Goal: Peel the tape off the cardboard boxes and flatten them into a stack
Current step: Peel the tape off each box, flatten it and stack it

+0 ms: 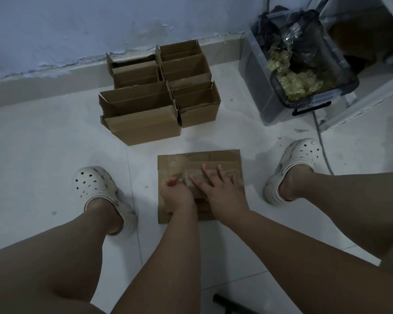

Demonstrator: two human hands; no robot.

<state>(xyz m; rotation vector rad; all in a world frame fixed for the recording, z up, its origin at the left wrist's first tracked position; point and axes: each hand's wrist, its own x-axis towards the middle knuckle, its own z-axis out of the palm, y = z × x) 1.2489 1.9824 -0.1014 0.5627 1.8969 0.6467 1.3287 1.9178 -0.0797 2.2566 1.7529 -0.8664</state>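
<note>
A flattened cardboard box (182, 162) lies on the white floor between my feet, on top of other flat pieces. My right hand (222, 189) presses flat on it with straight, spread fingers. My left hand (176, 196) is beside it, its fingers curled at a strip of clear tape (191, 176) on the cardboard; whether it pinches the tape is hard to tell. Several open, upright cardboard boxes (143, 114) stand grouped near the wall beyond.
A clear plastic bin (259, 87) lined with a black bag holds crumpled yellowish tape at the back right. My white clogs (93, 184) flank the flat cardboard. A grey cable (322, 143) runs along the floor on the right. A dark object (227, 307) lies at the bottom edge.
</note>
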